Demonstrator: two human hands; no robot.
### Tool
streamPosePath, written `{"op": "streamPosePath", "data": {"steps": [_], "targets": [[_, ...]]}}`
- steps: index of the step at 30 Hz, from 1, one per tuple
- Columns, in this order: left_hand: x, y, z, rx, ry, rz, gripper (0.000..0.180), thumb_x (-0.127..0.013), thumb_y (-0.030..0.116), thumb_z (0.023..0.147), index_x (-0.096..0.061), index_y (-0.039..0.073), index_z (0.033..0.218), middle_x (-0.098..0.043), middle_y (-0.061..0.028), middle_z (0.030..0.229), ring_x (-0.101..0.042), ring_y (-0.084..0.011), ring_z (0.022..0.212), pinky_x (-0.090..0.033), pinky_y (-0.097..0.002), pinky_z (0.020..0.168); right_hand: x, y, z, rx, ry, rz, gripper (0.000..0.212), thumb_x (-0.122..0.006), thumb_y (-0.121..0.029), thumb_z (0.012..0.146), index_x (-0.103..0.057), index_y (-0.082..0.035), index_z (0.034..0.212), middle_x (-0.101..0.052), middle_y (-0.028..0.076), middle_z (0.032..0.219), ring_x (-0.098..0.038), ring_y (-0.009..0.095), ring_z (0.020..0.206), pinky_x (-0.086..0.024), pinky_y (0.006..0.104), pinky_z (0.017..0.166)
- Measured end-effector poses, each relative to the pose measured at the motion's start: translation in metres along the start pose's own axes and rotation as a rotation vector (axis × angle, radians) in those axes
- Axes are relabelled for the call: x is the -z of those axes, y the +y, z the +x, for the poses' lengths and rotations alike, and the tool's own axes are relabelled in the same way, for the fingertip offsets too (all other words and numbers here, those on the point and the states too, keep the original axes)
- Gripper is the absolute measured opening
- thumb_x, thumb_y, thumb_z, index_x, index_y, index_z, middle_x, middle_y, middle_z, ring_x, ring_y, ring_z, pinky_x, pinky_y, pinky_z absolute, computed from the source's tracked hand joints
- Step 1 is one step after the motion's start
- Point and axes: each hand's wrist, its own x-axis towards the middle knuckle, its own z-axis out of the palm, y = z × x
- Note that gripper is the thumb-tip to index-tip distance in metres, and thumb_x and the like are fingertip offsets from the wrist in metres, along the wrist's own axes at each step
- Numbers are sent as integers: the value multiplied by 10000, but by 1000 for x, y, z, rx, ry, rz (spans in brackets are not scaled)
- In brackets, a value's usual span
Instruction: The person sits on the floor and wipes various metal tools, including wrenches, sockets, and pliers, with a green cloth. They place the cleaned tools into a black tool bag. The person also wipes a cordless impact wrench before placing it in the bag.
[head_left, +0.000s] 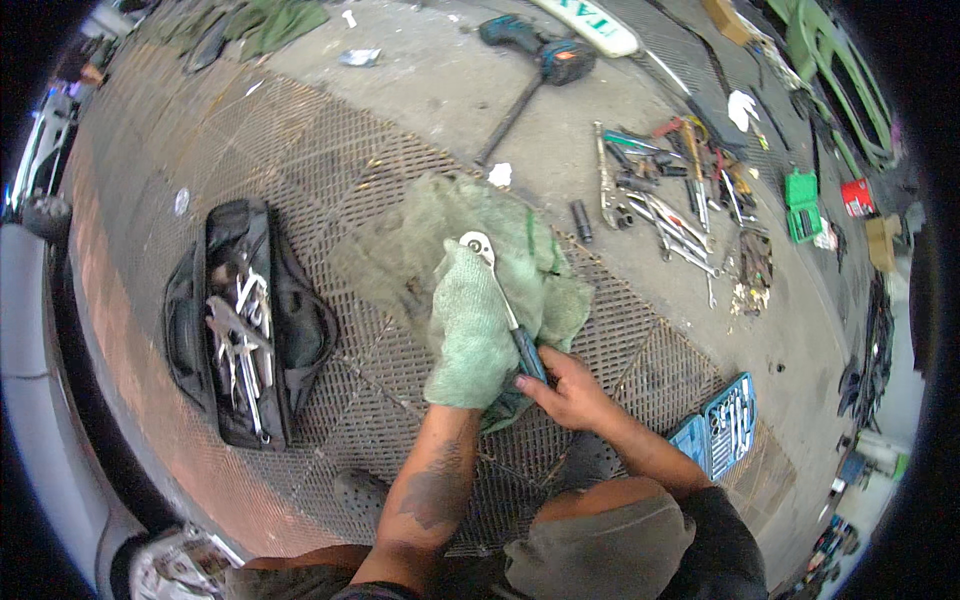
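A ratchet wrench (506, 301) with a round metal head and a dark blue-black handle slants across the middle of the head view. My right hand (575, 395) has its fingers and thumb closed round the lower end of that handle. Light green cloth covers my left hand (465, 335) down to the wrist, so its fingers are hidden. The ratchet's head and shaft lie against the covered hand. Below spreads a crumpled green rag (545, 250), resting on the dark grid mat (370, 190).
At left an open black tool bag (225, 400) holds several metal tools. Loose wrenches and sockets (670, 230) lie right of the rag, with a blue socket case (732, 425) nearer me. A cordless power tool (540, 50) lies beyond; a grey car body (50, 400) borders the left.
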Motion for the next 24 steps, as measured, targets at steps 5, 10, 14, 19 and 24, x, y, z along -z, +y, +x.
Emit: {"op": "streamPosePath", "data": {"steps": [5,10,14,19,24], "targets": [[38,-47,6,-1428,20,964,207,-611,241,903,-642,37,888,-595,-101,741,-611,-231,679,-488,-343,598,-22,-16,-4,40,20,61,415,-602,-378,940,-594,-2,1113,-656,243,1010,-631,434,942,-480,482,856],[35,-75,20,-1254,-232,710,107,-631,122,830,-655,58,913,-590,-105,719,-603,-242,624,-510,-354,588,-17,-29,4,134,258,-207,353,-622,-333,913,-577,6,1002,-643,260,895,-622,471,864,-484,527,781],[34,-47,22,-842,11,567,124,-621,119,851,-648,27,931,-630,-132,750,-609,-250,575,-502,-364,565,-9,-40,-8,124,159,-295,333,-633,-330,911,-535,-13,880,-609,253,798,-600,476,767,-470,534,696],[62,-4,29,-919,-64,521,204,-504,128,949,-636,-7,1026,-634,-153,847,-632,-285,786,-504,-396,702,-18,-34,-27,50,-23,169,369,-542,-383,954,-530,-31,841,-538,89,719,-509,250,670,-414,374,654],[72,-10,32,-113,-179,-335,254,-508,245,1022,-626,57,1146,-639,-55,1034,-606,-182,971,-495,-322,845,-36,-21,-33,40,-163,464,407,-456,-417,983,-535,-38,856,-492,6,745,-431,127,678,-377,291,648]]}}
